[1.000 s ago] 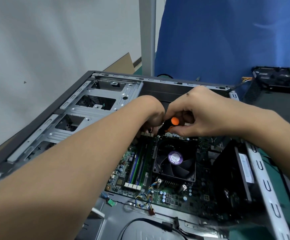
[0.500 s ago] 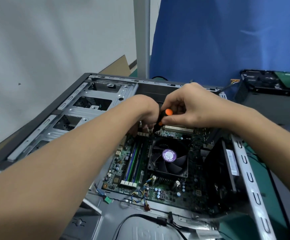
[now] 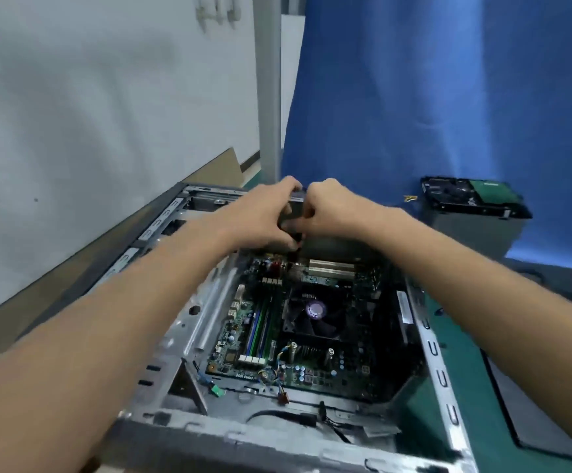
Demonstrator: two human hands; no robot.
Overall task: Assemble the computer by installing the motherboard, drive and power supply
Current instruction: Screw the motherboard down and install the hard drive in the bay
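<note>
Fastening the motherboard [image 3: 312, 336] looks like my step: it lies in the case [image 3: 277, 442], and my left hand [image 3: 264, 216] and right hand [image 3: 336, 213] both curl round a dark piece [image 3: 295, 209] at the 12 o'clock rim; blur hides what. Next, I judge, the drive [image 3: 476, 196] and power supply [image 3: 472, 233], stacked at 2 o'clock, need fitting. Fan label [image 3: 316, 308]: unreadable.

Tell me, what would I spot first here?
The left hand and right hand meet at the far edge of the open case; what they hold is too blurred to tell. Nearer lies the green motherboard with its black fan. A blue curtain hangs behind.
</note>
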